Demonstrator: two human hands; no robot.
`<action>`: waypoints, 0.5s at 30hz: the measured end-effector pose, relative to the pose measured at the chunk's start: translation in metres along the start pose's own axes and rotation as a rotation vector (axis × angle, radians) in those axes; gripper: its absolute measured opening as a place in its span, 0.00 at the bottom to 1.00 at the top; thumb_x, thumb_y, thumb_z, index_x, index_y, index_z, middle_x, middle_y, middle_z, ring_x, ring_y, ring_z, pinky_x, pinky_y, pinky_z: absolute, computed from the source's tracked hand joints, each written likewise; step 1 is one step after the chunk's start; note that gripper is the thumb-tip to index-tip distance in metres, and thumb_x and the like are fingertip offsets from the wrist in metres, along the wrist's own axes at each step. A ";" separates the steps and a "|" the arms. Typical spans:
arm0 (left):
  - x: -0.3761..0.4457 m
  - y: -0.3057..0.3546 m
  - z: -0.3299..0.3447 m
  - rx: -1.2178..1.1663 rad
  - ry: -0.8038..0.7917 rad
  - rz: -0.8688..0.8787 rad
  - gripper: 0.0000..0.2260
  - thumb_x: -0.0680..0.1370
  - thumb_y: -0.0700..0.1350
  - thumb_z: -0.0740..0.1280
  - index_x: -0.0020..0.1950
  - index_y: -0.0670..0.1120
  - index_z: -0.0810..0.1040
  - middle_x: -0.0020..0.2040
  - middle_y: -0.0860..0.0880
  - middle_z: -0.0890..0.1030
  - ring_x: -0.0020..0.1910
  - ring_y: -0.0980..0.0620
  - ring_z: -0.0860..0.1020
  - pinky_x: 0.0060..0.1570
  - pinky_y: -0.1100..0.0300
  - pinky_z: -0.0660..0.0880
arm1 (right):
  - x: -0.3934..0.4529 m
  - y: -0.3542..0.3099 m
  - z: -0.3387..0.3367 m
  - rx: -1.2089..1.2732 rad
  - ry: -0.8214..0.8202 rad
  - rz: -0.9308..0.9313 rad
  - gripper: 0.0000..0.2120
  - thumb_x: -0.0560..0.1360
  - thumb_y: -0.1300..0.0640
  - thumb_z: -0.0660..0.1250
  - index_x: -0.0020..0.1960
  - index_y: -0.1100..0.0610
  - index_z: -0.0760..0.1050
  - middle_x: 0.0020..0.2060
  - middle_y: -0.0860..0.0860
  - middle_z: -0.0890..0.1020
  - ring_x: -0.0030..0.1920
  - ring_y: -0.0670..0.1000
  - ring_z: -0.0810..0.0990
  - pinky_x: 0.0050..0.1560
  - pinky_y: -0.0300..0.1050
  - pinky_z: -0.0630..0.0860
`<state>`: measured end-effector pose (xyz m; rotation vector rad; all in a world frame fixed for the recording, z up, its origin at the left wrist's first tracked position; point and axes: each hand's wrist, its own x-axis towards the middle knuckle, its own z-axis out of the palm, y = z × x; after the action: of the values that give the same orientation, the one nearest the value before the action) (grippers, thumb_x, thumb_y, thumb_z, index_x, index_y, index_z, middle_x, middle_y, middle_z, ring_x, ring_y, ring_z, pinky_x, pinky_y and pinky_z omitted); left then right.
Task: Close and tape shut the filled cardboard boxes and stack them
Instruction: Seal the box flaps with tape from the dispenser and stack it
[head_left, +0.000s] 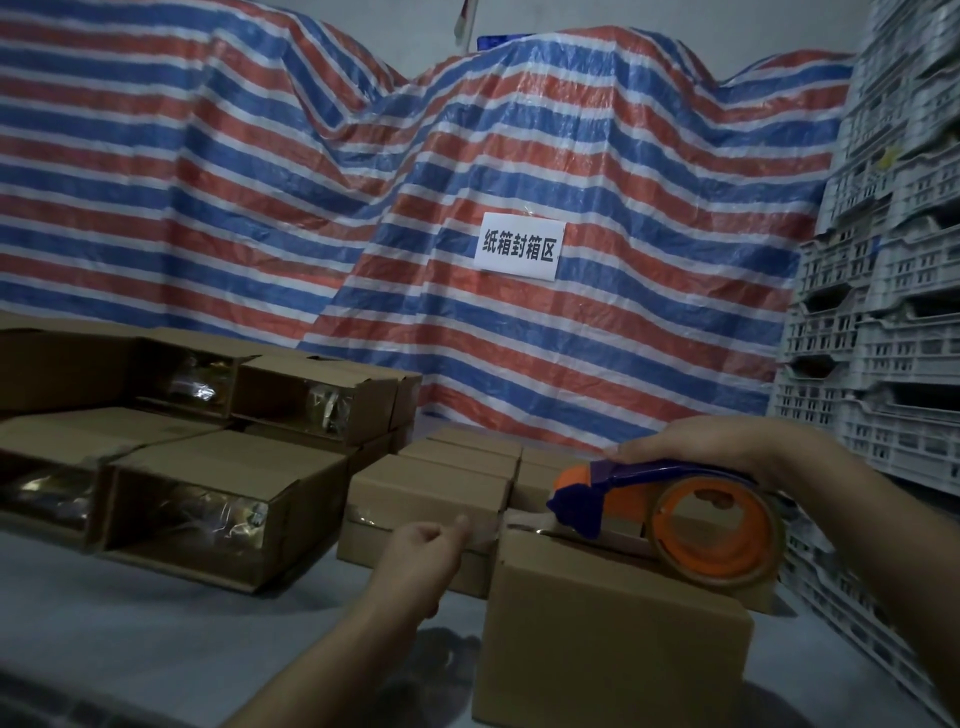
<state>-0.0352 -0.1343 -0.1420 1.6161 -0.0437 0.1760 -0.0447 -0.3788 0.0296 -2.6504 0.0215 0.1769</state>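
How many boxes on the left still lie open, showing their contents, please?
4: two in front, near left and near right, and two behind them, far left and far right. More may lie hidden beyond the left edge.

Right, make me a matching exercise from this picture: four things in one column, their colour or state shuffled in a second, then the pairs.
Things:
1. tape dispenser
2. sign
3. crates
4. left hand

Colour or state:
A. white with black characters, fixed to the striped tarp
B. pinching the clear tape end
C. orange and purple, on the near box under the right hand
D. pale grey, stacked at the right

Pairs: 1-C, 2-A, 3-D, 4-B
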 end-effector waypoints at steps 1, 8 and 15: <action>-0.001 -0.002 0.003 0.023 -0.002 -0.013 0.15 0.82 0.54 0.62 0.42 0.45 0.76 0.32 0.49 0.70 0.29 0.53 0.67 0.30 0.60 0.64 | 0.000 -0.001 0.000 0.010 0.000 0.003 0.35 0.62 0.28 0.70 0.54 0.56 0.83 0.39 0.52 0.87 0.34 0.47 0.83 0.45 0.45 0.77; -0.013 -0.006 0.024 0.031 -0.053 -0.074 0.20 0.83 0.57 0.59 0.43 0.44 0.81 0.36 0.46 0.78 0.35 0.51 0.74 0.38 0.59 0.68 | -0.002 -0.006 0.003 0.059 0.028 0.035 0.24 0.74 0.35 0.69 0.53 0.56 0.82 0.35 0.51 0.86 0.30 0.46 0.83 0.31 0.35 0.76; -0.011 -0.006 0.027 0.071 -0.082 -0.090 0.20 0.83 0.59 0.55 0.43 0.49 0.80 0.43 0.50 0.83 0.45 0.52 0.79 0.43 0.60 0.72 | 0.000 -0.007 0.002 -0.014 0.035 0.054 0.26 0.72 0.33 0.69 0.53 0.54 0.82 0.40 0.50 0.88 0.34 0.45 0.85 0.31 0.34 0.77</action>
<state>-0.0432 -0.1616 -0.1505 1.6922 -0.0274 0.0420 -0.0448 -0.3718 0.0307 -2.6681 0.1037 0.1496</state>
